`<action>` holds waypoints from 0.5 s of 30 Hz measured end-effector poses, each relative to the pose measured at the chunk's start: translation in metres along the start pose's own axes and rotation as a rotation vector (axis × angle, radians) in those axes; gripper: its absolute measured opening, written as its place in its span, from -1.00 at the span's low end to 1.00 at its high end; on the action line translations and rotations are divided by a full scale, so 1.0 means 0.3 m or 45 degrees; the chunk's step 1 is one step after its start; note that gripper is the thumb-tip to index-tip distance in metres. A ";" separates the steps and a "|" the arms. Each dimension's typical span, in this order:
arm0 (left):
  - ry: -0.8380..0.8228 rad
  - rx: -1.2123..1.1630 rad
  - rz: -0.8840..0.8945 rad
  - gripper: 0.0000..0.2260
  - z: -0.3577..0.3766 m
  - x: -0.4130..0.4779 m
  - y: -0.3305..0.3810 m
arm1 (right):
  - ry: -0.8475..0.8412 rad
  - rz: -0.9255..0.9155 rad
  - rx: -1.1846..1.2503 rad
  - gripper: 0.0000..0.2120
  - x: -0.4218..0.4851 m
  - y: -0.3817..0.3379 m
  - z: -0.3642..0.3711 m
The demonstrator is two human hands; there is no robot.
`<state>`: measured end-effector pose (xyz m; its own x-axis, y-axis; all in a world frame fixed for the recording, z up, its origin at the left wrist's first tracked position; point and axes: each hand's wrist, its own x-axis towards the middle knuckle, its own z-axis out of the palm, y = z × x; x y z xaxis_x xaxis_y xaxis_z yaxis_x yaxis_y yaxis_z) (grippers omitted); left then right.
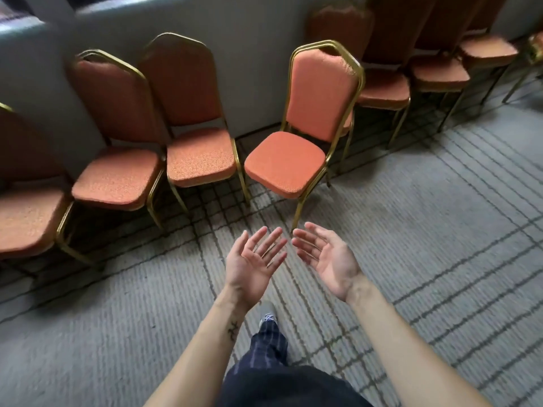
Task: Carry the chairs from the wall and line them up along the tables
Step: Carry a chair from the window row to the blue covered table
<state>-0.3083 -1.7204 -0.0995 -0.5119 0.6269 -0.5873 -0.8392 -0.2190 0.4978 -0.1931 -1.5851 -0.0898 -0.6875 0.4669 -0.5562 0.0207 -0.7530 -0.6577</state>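
Observation:
A row of orange padded chairs with gold metal frames stands along the grey wall. One chair stands out from the row, angled toward me, straight ahead of my hands. My left hand and my right hand are held out side by side, palms up, fingers spread and holding nothing. Both hands are short of that chair's front leg and touch nothing. Two chairs stand to its left, and a fourth is cut off at the left edge.
More orange chairs line the wall toward the far right, some blurred. A grey carpet with a dark grid pattern covers the floor. My leg and shoe show below my hands. No table is in view.

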 end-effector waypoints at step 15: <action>-0.182 0.133 -0.165 -0.56 0.558 0.716 0.237 | 0.197 -0.237 0.066 -0.65 0.587 -0.616 -0.007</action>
<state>-0.4471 -1.4761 -0.0835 -0.3631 0.7462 -0.5579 -0.8691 -0.0556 0.4914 -0.3165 -1.3628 -0.0673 -0.5562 0.6623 -0.5020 -0.1357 -0.6683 -0.7314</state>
